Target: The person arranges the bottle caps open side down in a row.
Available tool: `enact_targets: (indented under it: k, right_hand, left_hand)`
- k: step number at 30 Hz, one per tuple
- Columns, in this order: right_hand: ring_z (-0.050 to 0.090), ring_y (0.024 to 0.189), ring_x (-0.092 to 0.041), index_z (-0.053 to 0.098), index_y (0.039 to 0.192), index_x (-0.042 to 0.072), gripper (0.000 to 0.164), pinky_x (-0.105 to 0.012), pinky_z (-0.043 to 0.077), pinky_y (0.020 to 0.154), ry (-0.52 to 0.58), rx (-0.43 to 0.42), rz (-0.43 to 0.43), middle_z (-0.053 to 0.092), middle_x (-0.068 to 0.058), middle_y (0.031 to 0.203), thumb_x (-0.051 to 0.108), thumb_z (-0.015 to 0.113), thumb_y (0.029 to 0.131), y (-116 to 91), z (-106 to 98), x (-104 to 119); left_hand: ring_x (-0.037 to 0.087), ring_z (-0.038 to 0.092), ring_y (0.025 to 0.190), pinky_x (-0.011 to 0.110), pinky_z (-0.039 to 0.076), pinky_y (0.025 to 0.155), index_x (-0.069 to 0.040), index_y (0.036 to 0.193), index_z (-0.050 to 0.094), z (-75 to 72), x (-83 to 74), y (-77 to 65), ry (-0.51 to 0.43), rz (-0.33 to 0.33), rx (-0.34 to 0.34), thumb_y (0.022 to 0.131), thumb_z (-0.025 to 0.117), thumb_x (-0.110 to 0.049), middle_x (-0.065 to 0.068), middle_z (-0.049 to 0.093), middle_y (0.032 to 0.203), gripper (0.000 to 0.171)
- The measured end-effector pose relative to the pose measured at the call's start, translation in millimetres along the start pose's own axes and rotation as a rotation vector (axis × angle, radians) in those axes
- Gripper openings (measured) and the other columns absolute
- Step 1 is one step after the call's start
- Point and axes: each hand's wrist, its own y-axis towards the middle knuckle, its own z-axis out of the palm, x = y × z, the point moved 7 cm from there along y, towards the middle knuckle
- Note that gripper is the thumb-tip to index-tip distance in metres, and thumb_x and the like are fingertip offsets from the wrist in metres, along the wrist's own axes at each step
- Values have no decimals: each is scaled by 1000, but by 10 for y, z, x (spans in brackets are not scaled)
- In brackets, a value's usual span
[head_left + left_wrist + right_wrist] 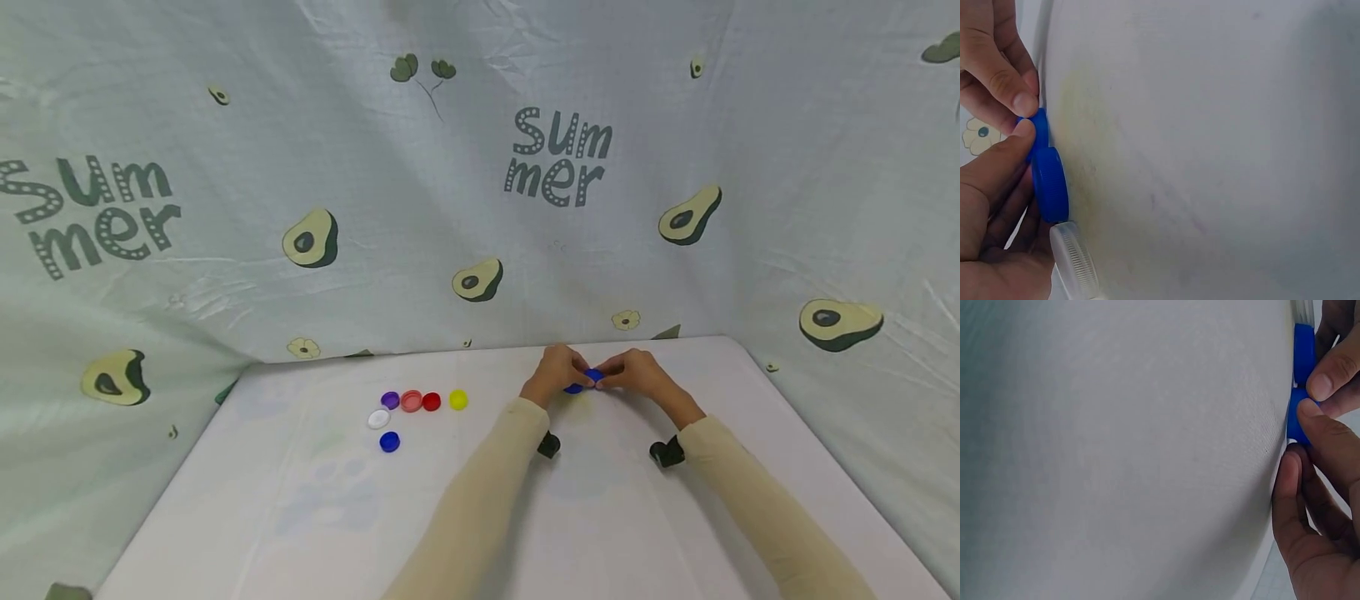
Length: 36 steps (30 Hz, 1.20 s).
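Observation:
At the far right part of the table, my left hand [558, 375] and right hand [637, 372] meet over a blue bottle cap [593, 375]. The right hand pinches this cap with its thumb on the near face, while the left thumb and fingers hold its other edge. A second blue cap [1051, 185] stands on its rim against the first, beside the left hand's fingers. Beyond that, a clear ridged cap [1074, 262] follows in the row, partly cut off by the left wrist view. Fingers behind the caps are partly hidden.
Left of the hands lie a yellow cap [458, 400], a red cap [431, 402], a pinkish-red cap [411, 401], a purple cap [390, 400], a white ring-like cap [378, 418] and a blue cap [389, 442]. A printed curtain [375, 183] hangs behind the white table [337, 533].

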Motion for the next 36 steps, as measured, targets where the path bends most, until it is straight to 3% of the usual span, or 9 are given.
enact_targets:
  k: [10, 17, 22, 27, 32, 36]
  right_hand:
    - [69, 88, -18, 77, 112, -1, 32, -31, 56, 77, -24, 24, -79, 77, -12, 102, 17, 83, 85, 18, -1, 52]
    - [67, 94, -23, 71, 120, -5, 40, -37, 58, 84, -64, 83, -39, 74, -13, 106, 13, 83, 86, 16, 20, 83]
    - [65, 110, -35, 66, 128, -4, 44, -46, 57, 93, -125, 20, -36, 69, -19, 121, 11, 80, 88, -82, -10, 216]
    - [64, 115, -39, 66, 127, -4, 39, -46, 57, 93, -44, -69, -184, 67, -21, 125, 8, 76, 91, -178, 98, 612]
    - [68, 111, -34, 69, 122, -3, 34, -39, 59, 91, 49, -38, -340, 69, -18, 120, 9, 77, 91, -209, 391, 1024]
    - [67, 113, -31, 69, 124, 0, 35, -36, 58, 92, 81, 22, -349, 70, -13, 123, 14, 76, 93, -159, 624, 1269]
  left_hand:
    - [13, 66, 91, 25, 57, 88, -5, 108, 78, 0, -15, -56, 11, 81, 49, 87, 82, -16, 4, 76, 101, 25]
    - [15, 65, 102, 25, 55, 91, -5, 121, 73, -99, -45, -158, 133, 153, 74, 89, 81, -21, 5, 73, 114, 36]
    - [22, 63, 115, 31, 55, 96, -4, 130, 67, -384, 73, -393, 99, 224, 49, 96, 74, -19, 10, 68, 127, 38]
    - [26, 66, 111, 35, 57, 93, 0, 126, 68, -784, 325, -744, 30, 275, -17, 98, 68, -11, 16, 69, 125, 30]
    - [27, 67, 105, 37, 59, 88, 0, 120, 69, -1130, 610, -1118, 41, 252, -80, 98, 67, -6, 17, 70, 118, 24]
    - [28, 68, 101, 38, 60, 85, 0, 119, 70, -1355, 816, -1318, 51, 223, -149, 95, 69, -2, 17, 71, 116, 23]
